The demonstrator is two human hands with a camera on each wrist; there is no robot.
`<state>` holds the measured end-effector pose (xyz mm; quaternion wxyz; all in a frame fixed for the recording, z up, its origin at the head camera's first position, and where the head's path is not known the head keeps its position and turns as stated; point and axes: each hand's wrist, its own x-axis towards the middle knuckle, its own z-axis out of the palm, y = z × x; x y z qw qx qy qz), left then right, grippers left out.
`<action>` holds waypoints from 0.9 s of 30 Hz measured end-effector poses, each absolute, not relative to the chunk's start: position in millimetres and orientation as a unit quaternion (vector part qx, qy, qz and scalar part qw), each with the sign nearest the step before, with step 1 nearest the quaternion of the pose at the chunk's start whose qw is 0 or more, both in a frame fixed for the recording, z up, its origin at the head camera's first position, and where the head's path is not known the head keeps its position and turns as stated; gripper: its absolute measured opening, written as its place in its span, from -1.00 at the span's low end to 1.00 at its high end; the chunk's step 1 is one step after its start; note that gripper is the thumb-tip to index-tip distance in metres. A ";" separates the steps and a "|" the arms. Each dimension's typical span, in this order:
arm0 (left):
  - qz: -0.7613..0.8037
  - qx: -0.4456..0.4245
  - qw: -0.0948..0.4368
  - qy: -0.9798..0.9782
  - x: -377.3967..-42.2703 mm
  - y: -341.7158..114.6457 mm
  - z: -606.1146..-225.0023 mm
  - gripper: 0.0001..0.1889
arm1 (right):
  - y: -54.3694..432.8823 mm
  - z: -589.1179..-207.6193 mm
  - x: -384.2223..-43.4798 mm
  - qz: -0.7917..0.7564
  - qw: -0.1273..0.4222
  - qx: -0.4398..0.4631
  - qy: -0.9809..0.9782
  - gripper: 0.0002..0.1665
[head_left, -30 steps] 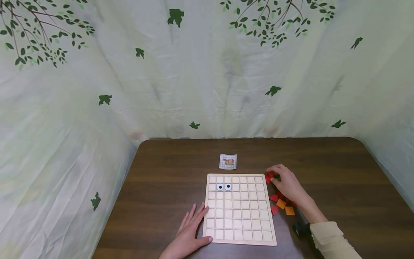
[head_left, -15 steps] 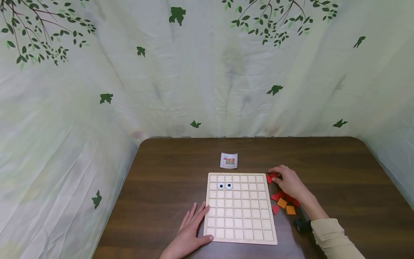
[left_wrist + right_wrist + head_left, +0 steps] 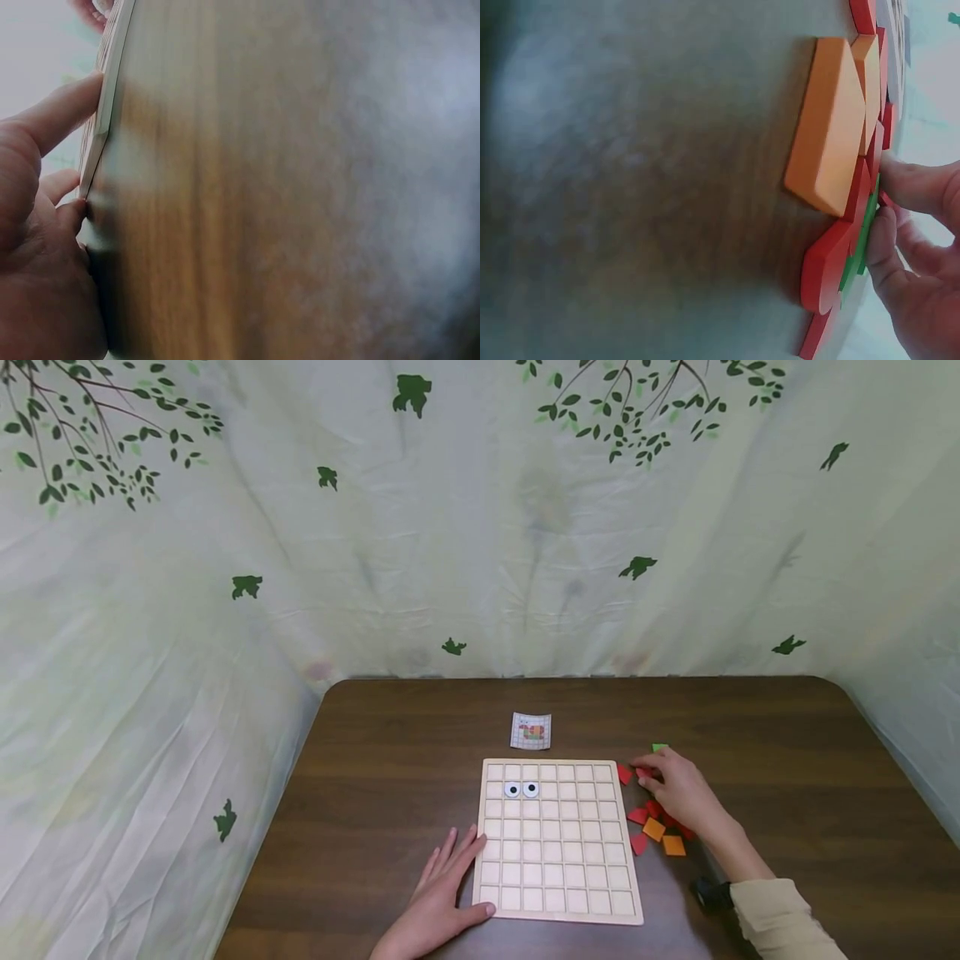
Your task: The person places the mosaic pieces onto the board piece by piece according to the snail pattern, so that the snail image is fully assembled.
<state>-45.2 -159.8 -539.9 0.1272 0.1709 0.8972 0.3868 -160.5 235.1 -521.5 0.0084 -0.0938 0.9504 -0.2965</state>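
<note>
A pale wooden grid board [image 3: 562, 832] lies flat on the table, with two round eye pieces [image 3: 512, 789] side by side in its second row. My left hand [image 3: 435, 897] rests at the board's left edge, fingers spread and fairly straight, thumb on the near corner. In the left wrist view the thumb [image 3: 67, 109] touches the board's side. Off the board's far right corner, my right hand [image 3: 684, 791] pinches a small red block [image 3: 642, 772] between thumb and fingers. Green blocks [image 3: 849, 270] lie right by those fingertips in the right wrist view, partly hidden.
Orange square blocks [image 3: 674, 846] and several red blocks [image 3: 637, 816] lie loosely along the board's right side. Beyond the board sits a small card [image 3: 531, 732] with a coloured grid picture. A patterned cloth [image 3: 480, 527] hangs behind the table [image 3: 405, 752].
My right hand has shifted slightly to the right with the red block, uncovering a green block beyond its knuckles. The left hand and the board hold their places.
</note>
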 end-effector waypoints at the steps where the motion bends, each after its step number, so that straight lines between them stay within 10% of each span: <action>1: 0.386 0.170 0.127 0.898 -45.3 -159.7 -539.6 -0.11 | 235.6 -521.4 -160.0 -0.298 0.009 -0.093 0.950 -0.72; 27: 0.384 0.171 0.119 0.899 -45.3 -159.4 -540.7 -0.11 | 194.5 -513.3 -156.1 -0.406 0.002 -0.085 0.910 -0.74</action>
